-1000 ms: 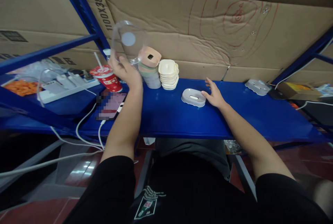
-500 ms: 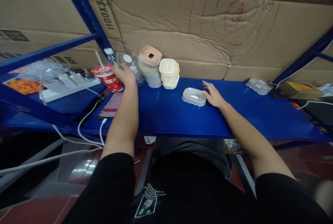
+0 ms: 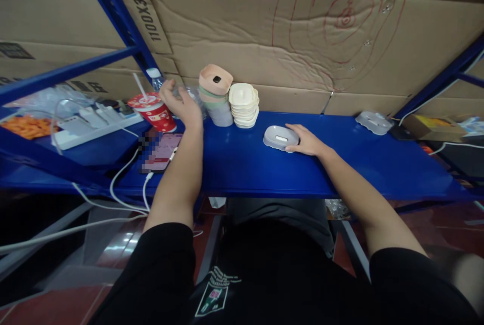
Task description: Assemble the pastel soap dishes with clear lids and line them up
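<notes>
On the blue table (image 3: 242, 171), my right hand (image 3: 308, 142) grips the right end of a grey oval plastic piece (image 3: 275, 137) with a white slot, thumb on the near side and fingers on the far side. My left hand (image 3: 183, 106) is raised at the back left with its fingers apart and nothing visible in them. Clear plastic ware (image 3: 195, 95) stands just behind it, partly hidden. To its right are a stack of pink, green and grey plastic containers (image 3: 216, 95) and a stack of cream square pieces (image 3: 244, 105).
Left of my left hand are a red paper cup (image 3: 159, 115) with a straw and a bottle (image 3: 154, 75). A phone (image 3: 161, 151) on a white cable lies below. Another grey piece (image 3: 374, 122) sits at the back right. Cardboard (image 3: 242, 22) walls the back.
My left hand has let go of a clear round plastic piece, which is now lower behind it. My right hand has closed on the end of the grey oval piece.
</notes>
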The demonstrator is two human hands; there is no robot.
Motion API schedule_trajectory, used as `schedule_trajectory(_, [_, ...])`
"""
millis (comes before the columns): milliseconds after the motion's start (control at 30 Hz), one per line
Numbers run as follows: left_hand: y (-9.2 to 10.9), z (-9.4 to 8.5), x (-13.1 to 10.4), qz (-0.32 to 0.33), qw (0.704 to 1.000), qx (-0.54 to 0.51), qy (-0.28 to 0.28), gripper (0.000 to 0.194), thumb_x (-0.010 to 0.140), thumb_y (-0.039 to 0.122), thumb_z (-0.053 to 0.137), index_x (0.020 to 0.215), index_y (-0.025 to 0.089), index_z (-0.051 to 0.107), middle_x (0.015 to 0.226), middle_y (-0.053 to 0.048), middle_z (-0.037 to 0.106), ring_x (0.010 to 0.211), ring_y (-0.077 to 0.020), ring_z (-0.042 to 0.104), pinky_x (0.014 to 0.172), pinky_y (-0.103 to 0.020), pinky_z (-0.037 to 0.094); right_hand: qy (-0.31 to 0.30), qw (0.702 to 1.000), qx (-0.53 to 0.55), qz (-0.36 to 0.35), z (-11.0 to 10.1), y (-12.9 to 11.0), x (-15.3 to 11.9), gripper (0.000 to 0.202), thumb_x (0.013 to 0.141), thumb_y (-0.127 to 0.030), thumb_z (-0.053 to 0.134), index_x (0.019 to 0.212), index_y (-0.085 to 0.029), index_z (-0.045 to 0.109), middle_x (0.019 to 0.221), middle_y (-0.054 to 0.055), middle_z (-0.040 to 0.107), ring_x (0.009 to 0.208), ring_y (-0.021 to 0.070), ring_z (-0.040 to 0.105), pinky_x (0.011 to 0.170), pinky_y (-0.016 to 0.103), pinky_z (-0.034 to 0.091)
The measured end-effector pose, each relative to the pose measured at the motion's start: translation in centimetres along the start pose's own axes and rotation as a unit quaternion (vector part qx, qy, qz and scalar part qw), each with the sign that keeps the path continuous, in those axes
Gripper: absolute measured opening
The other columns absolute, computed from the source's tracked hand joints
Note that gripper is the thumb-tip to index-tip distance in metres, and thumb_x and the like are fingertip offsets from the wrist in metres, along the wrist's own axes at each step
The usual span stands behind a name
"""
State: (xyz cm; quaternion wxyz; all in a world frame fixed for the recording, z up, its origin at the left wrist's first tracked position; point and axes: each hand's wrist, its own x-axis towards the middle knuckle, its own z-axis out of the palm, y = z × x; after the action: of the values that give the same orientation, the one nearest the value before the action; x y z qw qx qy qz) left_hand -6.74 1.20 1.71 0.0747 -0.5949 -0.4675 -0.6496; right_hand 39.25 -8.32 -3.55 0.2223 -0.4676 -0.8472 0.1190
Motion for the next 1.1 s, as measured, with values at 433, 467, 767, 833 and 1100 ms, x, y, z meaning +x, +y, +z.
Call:
schedule_trajectory(433, [13.7, 5.6, -9.2, 0.231, 0.893, -0.011, -0.387, 0.071, 0.096, 0.074, 0.067, 0.144, 0.022, 0.067, 0.158, -0.019, 0.058, 0.137, -0.0367, 0.065, 0.107, -0.048, 0.059, 0.042, 0.998, 0.011, -0.035, 0.1, -0.5, -0.3, 0.116, 0.084, -0.091, 0.068, 0.174, -0.028, 0.034, 0.163, 0.019, 0.055, 0.146, 0.0467, 0.057, 0.123, 0.07, 0.046])
schedule_trajectory(467, [14.0, 5.8, -9.6, 0.227, 0.877, -0.005, -0.423, 0.076, 0.095, 0.075, 0.068, 0.149, 0.021, 0.064, 0.162, -0.02, 0.054, 0.141, -0.0384, 0.062, 0.11, -0.05, 0.058, 0.049, 0.998, 0.014, -0.042, 0.1, -0.6, -0.3, 0.114, 0.084, -0.091, 0.068, 0.174, -0.029, 0.034, 0.163, 0.019, 0.054, 0.146, 0.0465, 0.056, 0.123, 0.069, 0.046])
schedule_trajectory(767, [12.2, 6.9, -10.2, 0.113, 0.823, -0.017, -0.557, 0.108, 0.087, 0.074, 0.076, 0.172, 0.019, 0.038, 0.173, -0.023, 0.045, 0.156, -0.0427, 0.049, 0.128, -0.057, 0.042, 0.062, 0.996, 0.042, -0.052, 0.8, -0.7, 0.0, 0.112, 0.082, -0.094, 0.066, 0.169, -0.026, 0.044, 0.157, 0.021, 0.06, 0.144, 0.047, 0.059, 0.121, 0.072, 0.046])
schedule_trajectory(833, [12.3, 6.8, -9.9, 0.108, 0.826, -0.029, -0.553, 0.111, 0.085, 0.074, 0.077, 0.173, 0.019, 0.037, 0.174, -0.023, 0.043, 0.158, -0.0427, 0.047, 0.129, -0.056, 0.041, 0.068, 0.995, 0.059, -0.052, 0.9, -0.6, 0.1, 0.111, 0.082, -0.095, 0.066, 0.167, -0.027, 0.046, 0.161, 0.02, 0.059, 0.147, 0.0474, 0.057, 0.123, 0.072, 0.044])
schedule_trajectory(1100, [12.4, 6.5, -9.3, 0.098, 0.824, -0.058, -0.556, 0.122, 0.069, 0.062, 0.095, 0.171, 0.019, 0.041, 0.173, -0.022, 0.046, 0.158, -0.0417, 0.047, 0.129, -0.053, 0.04, 0.095, 0.983, 0.152, -0.03, 1.0, -0.5, 0.3, 0.108, 0.078, -0.089, 0.076, 0.163, -0.028, 0.052, 0.162, 0.017, 0.059, 0.145, 0.0456, 0.06, 0.123, 0.068, 0.045])
